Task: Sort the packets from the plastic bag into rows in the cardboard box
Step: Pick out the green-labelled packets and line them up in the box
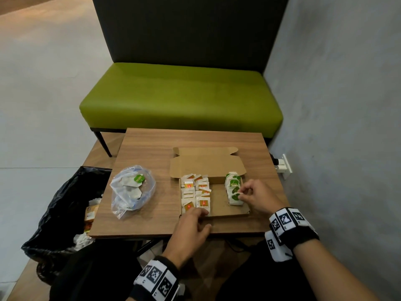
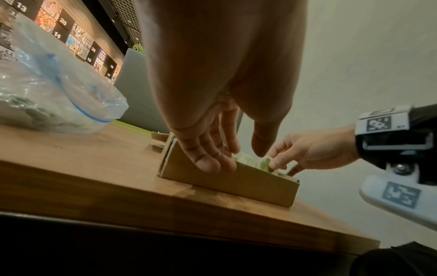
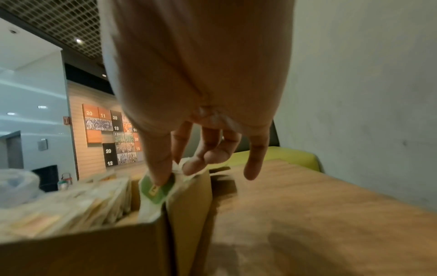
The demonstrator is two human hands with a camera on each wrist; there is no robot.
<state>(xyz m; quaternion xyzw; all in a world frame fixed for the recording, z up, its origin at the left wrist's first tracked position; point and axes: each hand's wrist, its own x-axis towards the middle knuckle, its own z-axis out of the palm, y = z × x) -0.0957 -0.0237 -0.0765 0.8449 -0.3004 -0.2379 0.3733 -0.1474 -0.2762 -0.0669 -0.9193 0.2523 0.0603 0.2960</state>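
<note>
An open cardboard box (image 1: pixel 219 204) lies on the wooden table (image 1: pixel 147 153). Red packets (image 1: pixel 196 192) fill two rows at its left, and green packets (image 1: pixel 233 185) form one row at its right. My right hand (image 1: pixel 242 195) pinches a green packet (image 3: pixel 156 192) between thumb and forefinger at the near end of the green row. The left hand (image 1: pixel 198 213) rests with straight fingers on the box's front left rim (image 2: pixel 236 183). A clear plastic bag (image 1: pixel 132 190) with several packets, one of them green, lies left of the box.
A black rubbish bag (image 1: pixel 65 209) with wrappers stands beside the table's left edge. A green bench (image 1: pixel 180 98) sits behind the table. A grey wall with a socket (image 1: pixel 284 166) runs close along the right. The box lid (image 1: pixel 206 164) lies folded back.
</note>
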